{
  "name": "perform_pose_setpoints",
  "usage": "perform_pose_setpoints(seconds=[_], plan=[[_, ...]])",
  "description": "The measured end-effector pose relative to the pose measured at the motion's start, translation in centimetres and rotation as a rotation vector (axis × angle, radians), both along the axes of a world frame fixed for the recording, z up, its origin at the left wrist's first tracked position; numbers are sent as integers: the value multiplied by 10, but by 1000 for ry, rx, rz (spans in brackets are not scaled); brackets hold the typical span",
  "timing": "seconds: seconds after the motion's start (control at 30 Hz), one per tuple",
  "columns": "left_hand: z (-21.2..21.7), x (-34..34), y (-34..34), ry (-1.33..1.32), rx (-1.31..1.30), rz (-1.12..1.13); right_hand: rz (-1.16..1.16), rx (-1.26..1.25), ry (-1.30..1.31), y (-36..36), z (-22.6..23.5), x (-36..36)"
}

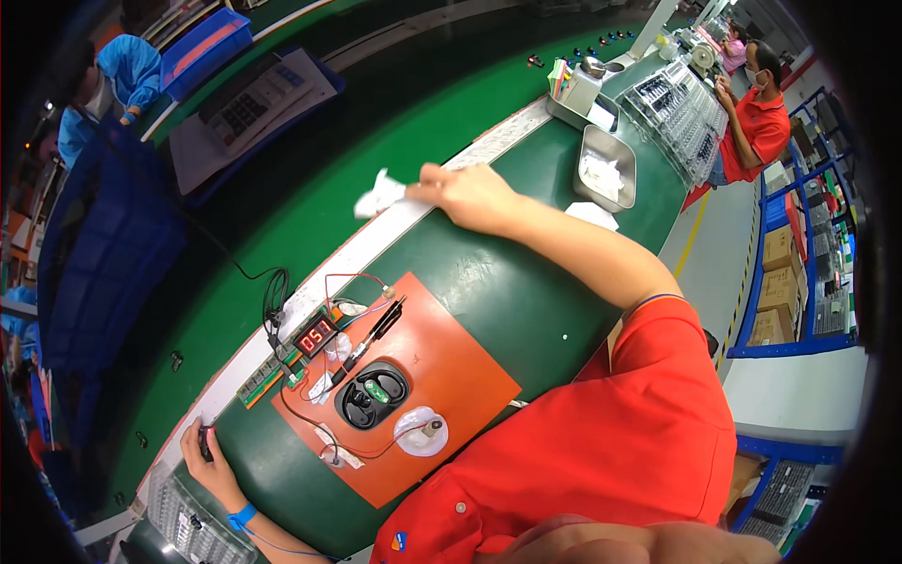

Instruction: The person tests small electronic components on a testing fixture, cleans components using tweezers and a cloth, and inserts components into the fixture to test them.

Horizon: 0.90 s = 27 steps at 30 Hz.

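Observation:
My right hand (pixel 470 195) reaches out over the far edge of the green bench, closed on a crumpled white wipe (pixel 380 195) that hangs past the white rim. At the lower left my left hand (pixel 209 472) has its fingers curled around a small black piece (pixel 207 444), partly hidden by them. A blue wrist strap (pixel 241 516) sits on that arm. Between the hands lies an orange mat (pixel 460 352) bearing a black open earbud case (pixel 372 395) with a small green board in it. Beside the case is a black pen-like tool (pixel 362 346).
A red digital display (pixel 315 336) on a green circuit board (pixel 268 376) has loose wires across the mat. A round white pad (pixel 420 434) lies nearby. Metal tray (pixel 606 169) and clear trays (pixel 669 117) stand right, another clear tray (pixel 188 526) lower left. Co-workers (pixel 759 122) sit beyond.

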<state>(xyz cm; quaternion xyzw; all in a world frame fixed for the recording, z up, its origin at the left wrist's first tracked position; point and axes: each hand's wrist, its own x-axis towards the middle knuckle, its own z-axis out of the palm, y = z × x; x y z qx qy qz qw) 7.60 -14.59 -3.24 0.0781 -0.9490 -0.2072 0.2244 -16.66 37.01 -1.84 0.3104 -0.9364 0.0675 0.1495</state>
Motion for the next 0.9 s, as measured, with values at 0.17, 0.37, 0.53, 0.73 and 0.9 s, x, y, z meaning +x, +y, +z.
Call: perform_pose_setpoints(seconds=[0.17, 0.37, 0.53, 0.73, 0.9], plan=[[-4, -2, 1, 30, 43, -23, 125, -547, -50, 5, 7, 28], [-7, 4, -6, 60, 8, -37, -119, -662, -83, 37, 27, 69], [-1, 4, 4, 36, 127, 8, -267, -385, -90, 29, 0, 84], [-12, 9, 5, 80, 340, 88, -245, -83, 138, 24, -18, 79], [-4, -1, 50, 108, 634, -38, -193, -167, 222, 12, -6, 84]])
